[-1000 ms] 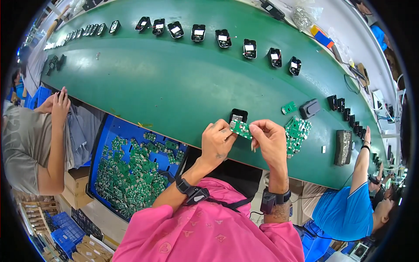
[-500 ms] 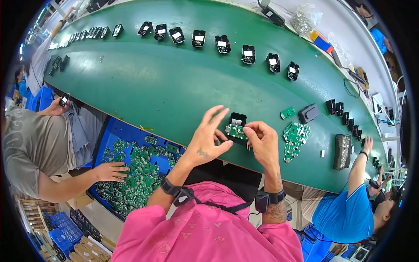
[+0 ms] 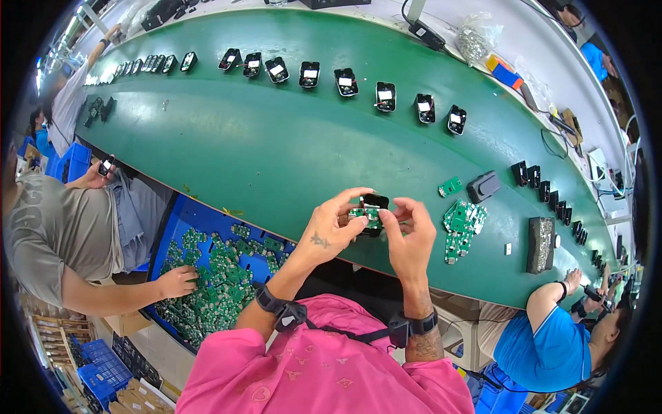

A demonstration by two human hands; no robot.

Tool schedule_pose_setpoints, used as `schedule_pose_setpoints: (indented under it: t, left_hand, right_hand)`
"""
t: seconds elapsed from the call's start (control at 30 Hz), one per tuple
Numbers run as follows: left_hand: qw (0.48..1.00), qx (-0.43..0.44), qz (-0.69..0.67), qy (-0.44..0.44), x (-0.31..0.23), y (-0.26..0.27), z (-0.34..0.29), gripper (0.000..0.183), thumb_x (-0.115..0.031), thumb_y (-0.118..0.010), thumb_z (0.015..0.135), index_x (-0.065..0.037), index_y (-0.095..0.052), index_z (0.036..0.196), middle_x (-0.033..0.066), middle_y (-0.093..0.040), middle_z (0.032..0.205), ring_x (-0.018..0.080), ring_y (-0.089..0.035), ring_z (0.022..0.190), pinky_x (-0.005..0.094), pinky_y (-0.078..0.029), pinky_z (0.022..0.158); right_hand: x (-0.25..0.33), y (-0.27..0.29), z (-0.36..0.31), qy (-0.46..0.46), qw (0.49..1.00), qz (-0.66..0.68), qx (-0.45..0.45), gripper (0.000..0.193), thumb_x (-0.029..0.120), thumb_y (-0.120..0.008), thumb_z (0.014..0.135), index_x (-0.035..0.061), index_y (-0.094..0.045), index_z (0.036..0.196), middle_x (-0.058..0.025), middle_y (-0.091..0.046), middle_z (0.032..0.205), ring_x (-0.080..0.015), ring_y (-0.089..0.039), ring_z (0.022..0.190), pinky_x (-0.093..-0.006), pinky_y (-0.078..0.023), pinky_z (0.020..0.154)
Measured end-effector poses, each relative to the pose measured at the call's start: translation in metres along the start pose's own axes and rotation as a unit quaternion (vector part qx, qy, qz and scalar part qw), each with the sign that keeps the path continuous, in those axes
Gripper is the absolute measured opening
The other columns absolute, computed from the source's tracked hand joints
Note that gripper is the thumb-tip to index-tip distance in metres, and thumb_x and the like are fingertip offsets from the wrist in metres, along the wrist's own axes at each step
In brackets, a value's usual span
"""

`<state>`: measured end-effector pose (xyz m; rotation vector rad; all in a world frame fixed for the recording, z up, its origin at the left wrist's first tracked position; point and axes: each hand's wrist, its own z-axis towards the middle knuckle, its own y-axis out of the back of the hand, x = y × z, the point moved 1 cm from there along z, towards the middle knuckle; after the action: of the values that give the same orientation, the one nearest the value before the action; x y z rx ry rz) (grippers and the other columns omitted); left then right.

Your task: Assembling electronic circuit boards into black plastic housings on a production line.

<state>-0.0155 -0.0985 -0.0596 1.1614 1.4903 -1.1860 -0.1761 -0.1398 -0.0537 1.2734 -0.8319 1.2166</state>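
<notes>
A green circuit board [image 3: 363, 216] is held flat in front of me, over the near part of a black plastic housing [image 3: 376, 201]. My left hand [image 3: 327, 228] pinches the board's left side, thumb on top and forefinger reaching toward the housing's far end. From the right, the thumb of my right hand [image 3: 408, 238] presses at the board's right edge, with the fingers curled beside the housing. How far the board sits inside the housing is hidden by my fingers. To the right lie a pile of green circuit boards [image 3: 463, 224] and a single board [image 3: 450, 186].
Black housings [image 3: 346, 82] stand in a row along the far side of the green table [image 3: 227, 131]. A dark case [image 3: 483, 186] and a dark block [image 3: 540, 245] are to the right. A blue bin [image 3: 181, 224] of boards is at left, with a co-worker's hand [image 3: 178, 281] in it.
My left hand has come in from the left and closed on the board, which was held by the right hand. The co-worker's hand at the bin has curled onto the boards.
</notes>
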Motion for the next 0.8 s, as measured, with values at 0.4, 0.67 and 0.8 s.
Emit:
schedule_pose_setpoints:
  t: [0.4, 0.67, 0.8]
  left_hand:
    - [0.984, -0.051, 0.142, -0.093, -0.022, -0.024, -0.033, 0.047, 0.0, -0.065, 0.09, -0.004, -0.056, 0.137, 0.01, -0.07, 0.106, 0.0039, -0.058, 0.076, 0.0212, -0.047, 0.058]
    - [0.993, -0.054, 0.061, -0.082, -0.032, -0.034, -0.059, 0.05, 0.005, -0.062, 0.091, -0.004, -0.054, 0.14, 0.0154, -0.067, 0.121, 0.0076, -0.064, 0.089, 0.0216, -0.055, 0.068]
    - [0.984, -0.068, 0.104, -0.129, -0.039, -0.041, -0.072, 0.051, 0.006, -0.065, 0.089, 0.0, -0.054, 0.138, 0.0163, -0.066, 0.123, 0.0097, -0.066, 0.088, 0.0242, -0.058, 0.071]
  right_hand:
    - [0.039, 0.006, -0.026, 0.153, 0.987, -0.039, 0.003, 0.008, 0.0, -0.072, 0.086, 0.0, -0.071, 0.094, -0.0087, -0.067, 0.084, -0.0154, -0.06, 0.064, -0.0271, -0.045, 0.054]
    - [0.053, 0.019, -0.051, 0.217, 0.975, -0.041, 0.019, 0.009, 0.0, -0.07, 0.089, 0.0017, -0.07, 0.097, -0.0098, -0.067, 0.085, -0.019, -0.063, 0.073, -0.0293, -0.048, 0.061]
    - [0.059, 0.023, -0.06, 0.244, 0.968, -0.056, -0.025, 0.004, -0.001, -0.068, 0.09, 0.0003, -0.066, 0.093, -0.011, -0.066, 0.083, -0.0228, -0.062, 0.072, -0.0322, -0.049, 0.062]
